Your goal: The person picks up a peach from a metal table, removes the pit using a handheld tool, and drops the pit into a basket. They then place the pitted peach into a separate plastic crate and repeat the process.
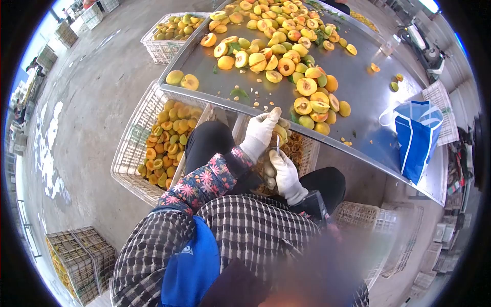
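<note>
My left hand [260, 134], in a white glove, is closed around a yellow peach [281, 134] at the near edge of the metal table. My right hand [286, 176], also gloved, grips a thin metal tool [277, 144] whose upper end meets the peach; its exact kind is too small to tell. Below both hands, between my knees, stands a crate [310, 153] with brownish peach scraps and pits, partly hidden by the gloves. Whole and halved peaches [257, 62] are heaped across the table [220, 92], some halves showing pits.
A white crate of peaches [134, 138] stands left of my legs, and another crate [156, 49] sits farther back. On the table's right lies a blue bag [417, 138]. Stacked crates [82, 263] are at lower left. Loose pits and leaves lie near the table edge.
</note>
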Demonstrator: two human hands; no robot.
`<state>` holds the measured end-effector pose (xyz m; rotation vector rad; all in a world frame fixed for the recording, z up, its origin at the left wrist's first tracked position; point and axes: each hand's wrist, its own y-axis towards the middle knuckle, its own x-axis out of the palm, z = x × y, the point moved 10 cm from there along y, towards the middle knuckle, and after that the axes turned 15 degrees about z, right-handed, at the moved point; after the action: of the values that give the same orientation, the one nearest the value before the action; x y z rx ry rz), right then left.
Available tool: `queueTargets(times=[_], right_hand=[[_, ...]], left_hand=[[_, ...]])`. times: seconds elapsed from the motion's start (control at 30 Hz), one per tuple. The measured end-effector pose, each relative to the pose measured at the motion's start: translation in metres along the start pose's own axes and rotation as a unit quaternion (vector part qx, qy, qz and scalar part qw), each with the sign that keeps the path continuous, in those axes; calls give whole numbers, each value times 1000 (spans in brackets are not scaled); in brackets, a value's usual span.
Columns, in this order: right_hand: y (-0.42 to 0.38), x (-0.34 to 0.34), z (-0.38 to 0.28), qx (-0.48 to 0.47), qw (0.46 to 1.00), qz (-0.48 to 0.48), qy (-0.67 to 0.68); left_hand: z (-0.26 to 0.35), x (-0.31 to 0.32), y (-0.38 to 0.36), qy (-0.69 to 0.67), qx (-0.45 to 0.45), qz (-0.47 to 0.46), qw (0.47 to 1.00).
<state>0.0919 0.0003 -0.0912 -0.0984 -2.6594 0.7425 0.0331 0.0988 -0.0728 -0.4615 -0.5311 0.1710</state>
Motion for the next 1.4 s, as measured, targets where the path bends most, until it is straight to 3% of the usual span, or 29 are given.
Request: queueTargets(times=[0.1,0.23,0.27,0.37,0.53,0.63,0.73,0.77,0.9,0.93,0.97,1.03,1.07,1.1,1.17,1.2,1.23,1.27,1.3,1.33,1.37,1.4], right_hand=[[8,-9,-3,-129,988,40,-80],[-14,10,5,80,982,-72,156],[-18,13,2,89,975,-106,173],[7,-13,3,-72,997,35,14],[3,-14,-10,-211,975,36,-63],[-2,-13,-16,-238,966,37,-95],[-16,-10,-34,-364,865,53,-341],[-28,2,-44,-395,843,64,-359],[-4,-38,-29,-349,903,110,-224],[-1,-44,-22,-262,948,101,-150],[-2,-46,-25,-255,955,97,-118],[2,-61,-18,-231,953,96,-170],[12,-68,-9,-302,939,55,-152],[9,-66,-13,-351,893,49,-277],[11,-76,12,-180,928,65,-320],[15,-82,19,-217,913,70,-339],[16,-82,25,-169,925,49,-336],[24,-96,41,-101,939,70,-322],[24,-99,41,-141,912,68,-378],[23,-100,40,-180,880,70,-434],[21,-101,38,-219,843,75,-486],[12,-91,25,-215,840,79,-492]], left_hand=[[-9,-1,7,8,-5,-17,1000],[-13,2,4,13,13,-38,999],[-11,4,3,4,17,-43,999],[-7,4,-2,-39,1,8,999],[-12,5,0,5,-11,12,1000],[-16,4,2,10,-13,-2,1000],[-16,-4,8,-60,-69,30,995],[-16,-6,7,-95,-94,50,990],[-10,-2,6,-121,-81,21,989],[-18,-6,18,-152,-103,16,983],[-12,-6,18,-162,-112,11,980],[-2,-15,12,-179,-129,4,975],[-3,-20,14,-190,-146,-50,970],[6,-27,11,-193,-148,-45,969],[25,-42,2,-201,-151,-31,967],[36,-52,1,-200,-136,-63,968],[72,-77,3,-32,72,-42,996],[106,-92,-7,140,273,-19,952],[130,-100,-26,303,451,3,840],[138,-125,-19,247,396,8,884],[134,-159,-4,49,234,15,971],[131,-189,4,-98,124,46,986]])
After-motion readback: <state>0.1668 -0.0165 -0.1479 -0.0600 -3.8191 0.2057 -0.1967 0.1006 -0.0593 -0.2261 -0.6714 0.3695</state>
